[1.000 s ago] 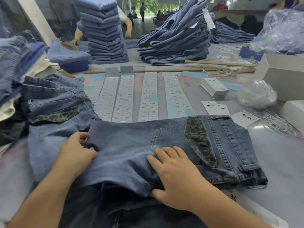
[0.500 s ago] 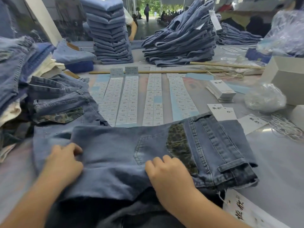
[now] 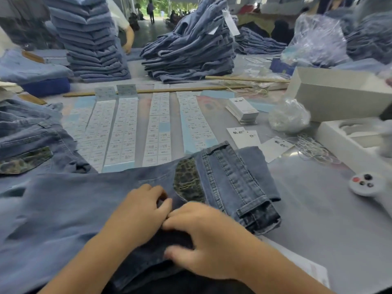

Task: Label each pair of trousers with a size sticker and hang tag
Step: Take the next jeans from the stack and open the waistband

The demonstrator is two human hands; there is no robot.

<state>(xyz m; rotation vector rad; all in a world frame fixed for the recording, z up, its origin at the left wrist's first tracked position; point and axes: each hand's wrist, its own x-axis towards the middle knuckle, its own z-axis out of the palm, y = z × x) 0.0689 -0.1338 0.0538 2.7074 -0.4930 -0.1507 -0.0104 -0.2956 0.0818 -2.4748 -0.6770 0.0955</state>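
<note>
left hand (image 3: 137,217) pinches trousers (image 3: 84,200) | right hand (image 3: 203,236) grips trousers beneath, touching left

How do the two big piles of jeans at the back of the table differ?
The left pile is a neat, upright column of squarely folded pairs; the right pile is loose, slumped and wider, its pairs heaped unevenly. White tags stick out of the right pile, none shows on the left. Both are blue denim.

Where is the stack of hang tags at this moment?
In the head view the stack of hang tags sits on the table right of centre, just right of the sticker sheets and left of the crumpled plastic bag.
</note>
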